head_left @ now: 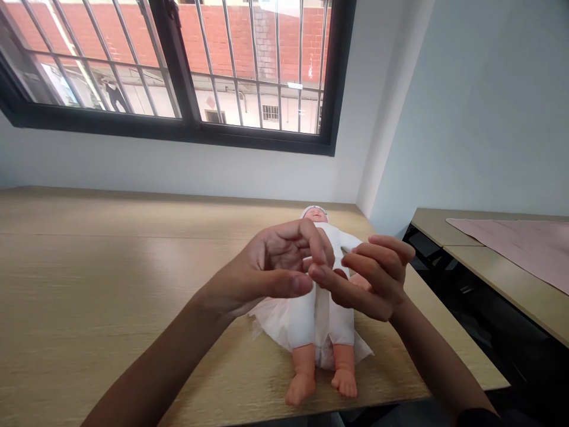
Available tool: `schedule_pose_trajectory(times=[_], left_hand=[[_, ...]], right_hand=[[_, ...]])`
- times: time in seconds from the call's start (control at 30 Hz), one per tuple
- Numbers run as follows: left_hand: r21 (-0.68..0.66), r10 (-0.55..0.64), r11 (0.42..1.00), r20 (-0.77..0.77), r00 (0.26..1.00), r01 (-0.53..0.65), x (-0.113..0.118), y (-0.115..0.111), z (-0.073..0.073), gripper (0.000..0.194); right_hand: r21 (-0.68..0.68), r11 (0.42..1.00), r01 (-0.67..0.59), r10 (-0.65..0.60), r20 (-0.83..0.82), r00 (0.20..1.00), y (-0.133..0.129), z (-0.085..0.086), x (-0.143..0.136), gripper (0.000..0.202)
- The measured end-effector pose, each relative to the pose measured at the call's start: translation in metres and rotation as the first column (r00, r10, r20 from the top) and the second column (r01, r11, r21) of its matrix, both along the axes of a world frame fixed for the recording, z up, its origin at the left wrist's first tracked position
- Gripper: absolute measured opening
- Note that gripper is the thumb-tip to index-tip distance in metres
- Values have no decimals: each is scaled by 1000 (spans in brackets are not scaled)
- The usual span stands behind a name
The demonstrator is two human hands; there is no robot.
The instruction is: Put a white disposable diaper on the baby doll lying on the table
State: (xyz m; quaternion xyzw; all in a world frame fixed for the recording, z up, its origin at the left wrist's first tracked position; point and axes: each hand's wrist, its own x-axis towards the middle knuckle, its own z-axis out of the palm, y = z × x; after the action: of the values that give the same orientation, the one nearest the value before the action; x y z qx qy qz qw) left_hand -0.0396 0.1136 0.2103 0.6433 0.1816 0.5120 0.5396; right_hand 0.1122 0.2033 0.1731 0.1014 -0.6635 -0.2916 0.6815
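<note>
A baby doll (304, 323) in white clothes lies on its back on the wooden table (111, 284), its bare feet towards me. A white tulle skirt spreads under its legs, and a white band circles its head. My left hand (280, 261) is raised above the doll's middle, fingers loosely curled and thumb apart, with nothing visible in it. Beside it my right hand (368, 276) hovers with bent fingers, also apparently empty. Its index fingertip is close to my left fingers; whether they touch I cannot tell. Together the hands hide part of the doll's torso.
A second table (475, 255) stands at the right, across a dark gap, with a pink cloth (524, 243) on it. Behind the doll's table rises a white wall (249, 172) with a barred, dark-framed window (262, 133). The table's front edge runs just past the doll's feet.
</note>
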Motion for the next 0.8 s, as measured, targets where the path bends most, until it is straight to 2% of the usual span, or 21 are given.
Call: schedule_pose_trajectory(times=[0.1,0.27,0.43,0.5,0.57,0.6,0.63,0.67,0.7,0.73,0.77,0.8], left_hand=[[27,91,995,13,996,-91,-2,-2,4,13],[31,161,986,14,987,-161,-3,-2,4,12],[-13,166,986,28,986,-166,-4,1,1,12],[-54,231,972,59,971,-228,-3,2,3,10],[-119,338,939,138,931,-323,-4,2,7,10],[-159,388,919,186,903,-362,-5,3,10,11],[-200,429,899,230,873,-389,-6,4,13,12],[-240,463,882,267,845,-407,-8,5,15,13],[-273,486,868,294,823,-415,-10,6,17,14],[-298,499,859,310,809,-416,-12,9,18,15],[-319,507,853,314,803,-413,-15,12,19,15],[-337,510,847,301,806,-410,-17,16,19,16]], right_hand=[[-29,998,57,-56,55,997,3,1,2,27],[-34,966,258,-258,6,966,3,-4,5,31],[-82,963,255,-251,58,966,2,-3,5,33],[-102,963,251,-249,26,968,4,3,8,30],[-223,952,209,-223,-36,974,9,10,12,30],[-341,925,169,-198,-52,979,14,11,14,32],[-483,866,127,-165,-37,986,20,10,16,36],[-640,762,99,-116,16,993,28,5,16,39],[-769,632,95,-32,97,995,36,-3,15,42],[-847,512,144,51,197,979,45,-14,14,44],[-887,416,199,101,262,960,53,-27,13,46],[-904,348,249,149,316,937,61,-41,12,48]])
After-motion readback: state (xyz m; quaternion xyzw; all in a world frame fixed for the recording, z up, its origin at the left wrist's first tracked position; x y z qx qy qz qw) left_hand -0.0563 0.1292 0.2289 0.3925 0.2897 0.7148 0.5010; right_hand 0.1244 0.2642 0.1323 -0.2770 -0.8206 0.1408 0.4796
